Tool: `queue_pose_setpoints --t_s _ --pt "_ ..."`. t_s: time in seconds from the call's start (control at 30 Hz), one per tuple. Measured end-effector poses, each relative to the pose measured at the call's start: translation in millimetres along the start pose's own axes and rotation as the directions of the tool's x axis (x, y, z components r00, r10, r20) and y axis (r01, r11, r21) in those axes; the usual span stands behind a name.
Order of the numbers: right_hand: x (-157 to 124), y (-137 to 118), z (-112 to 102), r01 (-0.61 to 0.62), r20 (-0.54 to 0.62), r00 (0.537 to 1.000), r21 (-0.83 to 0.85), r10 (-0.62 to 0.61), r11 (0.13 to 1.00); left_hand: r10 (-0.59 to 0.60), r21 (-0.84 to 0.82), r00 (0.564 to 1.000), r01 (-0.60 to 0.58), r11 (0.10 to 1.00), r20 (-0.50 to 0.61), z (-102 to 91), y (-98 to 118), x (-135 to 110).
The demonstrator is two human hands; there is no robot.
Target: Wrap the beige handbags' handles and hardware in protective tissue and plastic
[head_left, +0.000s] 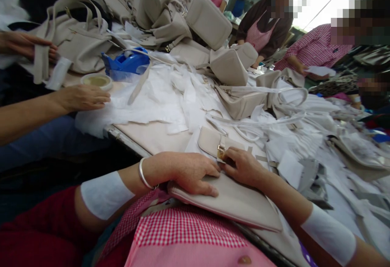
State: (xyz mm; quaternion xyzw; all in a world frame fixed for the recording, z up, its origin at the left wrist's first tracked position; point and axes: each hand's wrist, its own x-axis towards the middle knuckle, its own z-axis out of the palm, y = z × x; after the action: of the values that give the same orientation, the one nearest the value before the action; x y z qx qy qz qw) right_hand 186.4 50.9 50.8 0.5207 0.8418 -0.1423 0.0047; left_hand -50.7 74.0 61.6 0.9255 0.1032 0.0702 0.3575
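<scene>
A beige handbag lies at the table's front edge, right against my apron. My left hand rests on its near left part, thumb stretched out over the leather and fingers lying toward the buckle. At the bag's far side is a flap with a strap and a gold buckle. My right hand has its fingers curled in at this buckle, thumb and forefinger together on it. The fingertips of both hands are close to each other, and the right hand hides part of the strap.
Beige handbags are heaped at the back. White tissue paper covers the table's middle, with more paper on the right. Left are a blue tape dispenser, a tape roll and a co-worker's hands. Other people in checked aprons stand across the table.
</scene>
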Motion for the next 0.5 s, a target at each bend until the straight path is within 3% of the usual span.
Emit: queue_pose_setpoints --t_s 0.1,0.17,0.43,0.5 --pt "0.6 -3.7 -8.5 -0.031 -0.031 0.999 -0.086 0.029 0.996 0.045 -0.064 0.999 -0.045 0.997 -0.001 -0.7 -1.6 -0.2" --pt "2.2 -5.2 -12.6 0.011 -0.009 1.0 -0.088 -0.012 0.996 0.045 -0.084 0.999 -0.045 0.995 -0.004 -1.5 -2.0 -0.4" --pt "8.1 -1.3 -18.0 0.126 0.01 0.991 0.195 -0.131 0.973 0.021 -0.075 1.0 -0.022 0.997 -0.013 -0.2 -0.7 0.1" --pt "6.2 1.9 -18.7 0.13 0.018 0.99 0.25 -0.139 0.96 0.022 -0.066 0.997 -0.027 0.997 -0.078 -2.0 -0.2 -0.2"
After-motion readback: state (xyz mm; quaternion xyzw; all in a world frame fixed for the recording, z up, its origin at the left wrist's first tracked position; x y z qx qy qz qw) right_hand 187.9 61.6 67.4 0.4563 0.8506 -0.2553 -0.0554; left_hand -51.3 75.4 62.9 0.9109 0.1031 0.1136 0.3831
